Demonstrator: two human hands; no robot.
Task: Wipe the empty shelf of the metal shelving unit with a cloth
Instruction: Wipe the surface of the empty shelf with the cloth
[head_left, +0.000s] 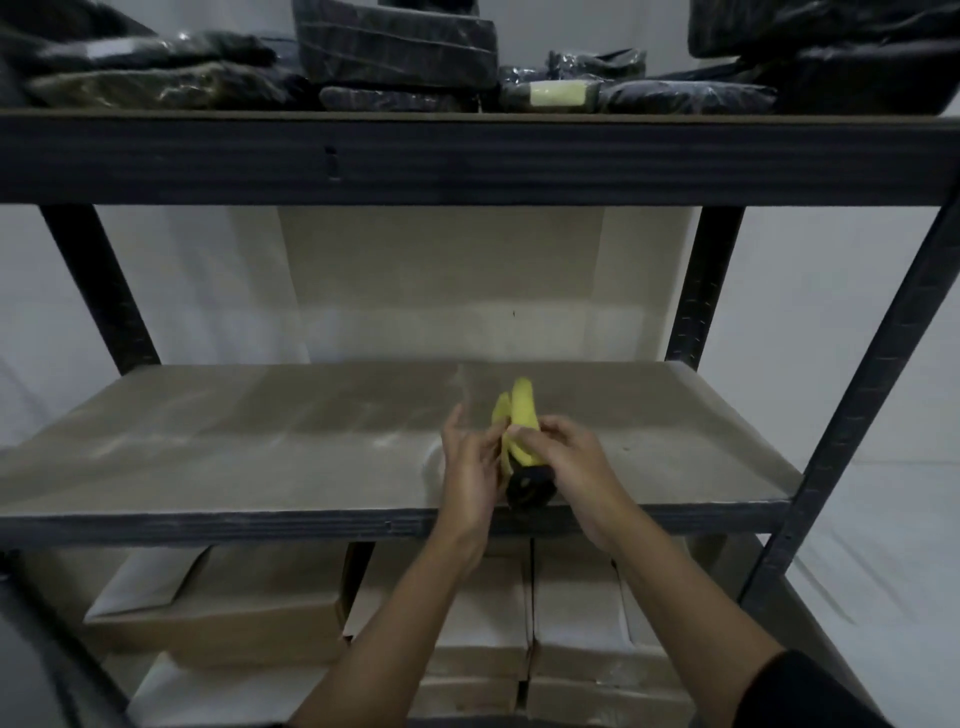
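The cloth's (519, 431) lower part is hidden between the left hand (470, 467) and right hand (571, 467); the dark end at 6 o'clock of it is too blurred to identify. Packages (395, 52) at 12 o'clock and boxes (467, 649) at 6 o'clock are cut off by the edges.

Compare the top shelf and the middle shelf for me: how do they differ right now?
The top shelf is loaded with dark plastic-wrapped packages; the middle shelf carries no stock. The middle shelf's board shows pale dusty streaks; the top shelf's board is seen only edge-on. Both hands, left hand and right hand, hold a yellow cloth over the middle shelf; nothing reaches the top one. Both sit on dark metal beams.
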